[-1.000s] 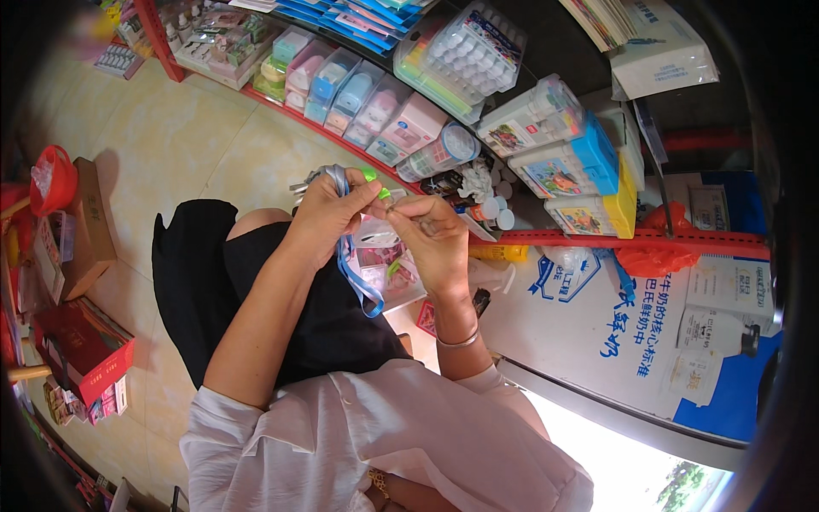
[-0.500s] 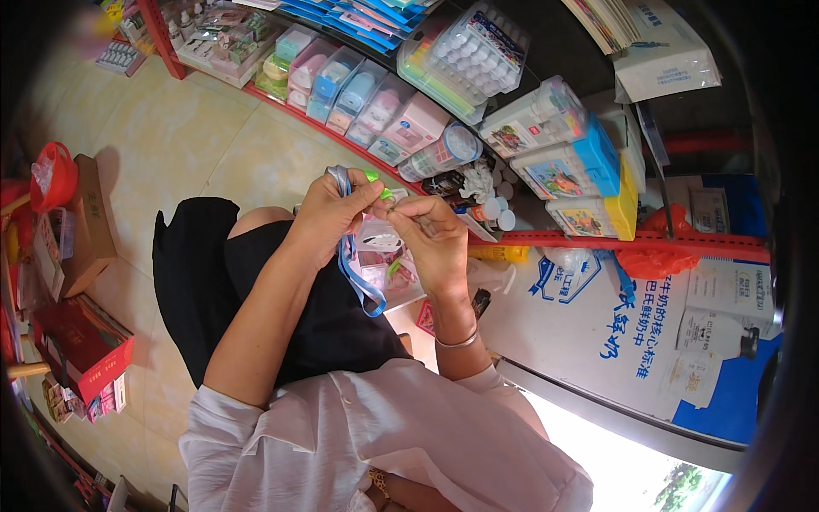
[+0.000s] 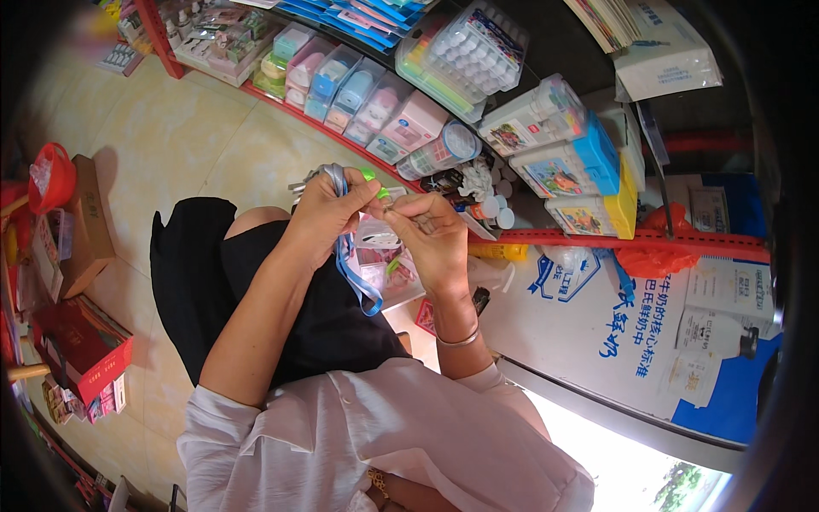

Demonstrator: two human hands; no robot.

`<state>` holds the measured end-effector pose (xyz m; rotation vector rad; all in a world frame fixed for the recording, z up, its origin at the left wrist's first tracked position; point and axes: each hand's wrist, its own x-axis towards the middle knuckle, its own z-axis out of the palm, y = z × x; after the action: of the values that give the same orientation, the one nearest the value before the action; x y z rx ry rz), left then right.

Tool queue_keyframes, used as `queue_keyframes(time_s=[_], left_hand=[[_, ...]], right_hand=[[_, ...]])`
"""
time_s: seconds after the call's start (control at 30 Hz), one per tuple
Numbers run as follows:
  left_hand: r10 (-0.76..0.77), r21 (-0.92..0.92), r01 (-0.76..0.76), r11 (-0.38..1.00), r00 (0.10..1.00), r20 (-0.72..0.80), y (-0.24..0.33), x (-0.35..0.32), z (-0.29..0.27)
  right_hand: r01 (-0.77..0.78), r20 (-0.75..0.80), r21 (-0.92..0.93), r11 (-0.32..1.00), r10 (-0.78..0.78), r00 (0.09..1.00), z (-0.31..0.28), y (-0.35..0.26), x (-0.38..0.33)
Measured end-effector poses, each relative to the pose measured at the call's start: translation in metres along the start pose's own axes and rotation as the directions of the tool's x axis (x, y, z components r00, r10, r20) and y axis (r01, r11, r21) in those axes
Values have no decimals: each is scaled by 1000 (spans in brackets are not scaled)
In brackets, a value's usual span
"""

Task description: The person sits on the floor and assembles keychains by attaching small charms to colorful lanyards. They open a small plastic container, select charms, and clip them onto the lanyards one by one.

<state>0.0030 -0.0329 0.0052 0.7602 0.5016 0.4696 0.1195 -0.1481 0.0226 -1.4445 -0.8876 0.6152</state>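
Observation:
My left hand (image 3: 328,209) is closed round a blue lanyard (image 3: 368,294), whose loop hangs down below the fingers. A bright green piece (image 3: 370,176) sticks out at its thumb and fingertips. Silvery metal pieces, perhaps keys (image 3: 298,185), show behind the knuckles. Close beside it, my right hand (image 3: 433,239) pinches something tiny against the green piece; the fingers hide what it is. Under both hands, a clear container (image 3: 408,296) with pink and white small items sits by my lap, partly covered by my wrists.
A red-edged shelf (image 3: 324,136) ahead holds clear boxes, a round tub (image 3: 456,145) and marker cases (image 3: 546,171). On the right stands a white printed panel (image 3: 563,333). A red basket (image 3: 53,175), a cardboard box (image 3: 92,226) and a red box (image 3: 85,350) are at the left.
Both hands keep nearly the same place and grip. The left hand has turned slightly, and the silvery pieces behind its knuckles now show more.

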Motion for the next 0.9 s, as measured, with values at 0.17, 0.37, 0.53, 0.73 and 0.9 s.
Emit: queue_keyframes(time_s=[0.17,0.37,0.53,0.73,0.9], left_hand=[[8,36,-6,999,999,-40,-1,0,0],[11,43,-9,999,999,-44,-3,0,-3],[-7,12,8,1000,999,-45,-1,-1,-2],[-81,-85,77,993,996,-49,-1,0,-3],[-119,-110,112,988,991,-55,-2,3,-5]], right_hand=[[-40,28,-111,993,44,999,-3,0,-2],[-62,-52,-77,995,58,997,7,0,-3],[-83,27,-120,989,87,996,0,7,-2],[11,-15,103,995,-10,1000,8,1,-6],[192,125,-60,980,-183,975,-7,10,-5]])
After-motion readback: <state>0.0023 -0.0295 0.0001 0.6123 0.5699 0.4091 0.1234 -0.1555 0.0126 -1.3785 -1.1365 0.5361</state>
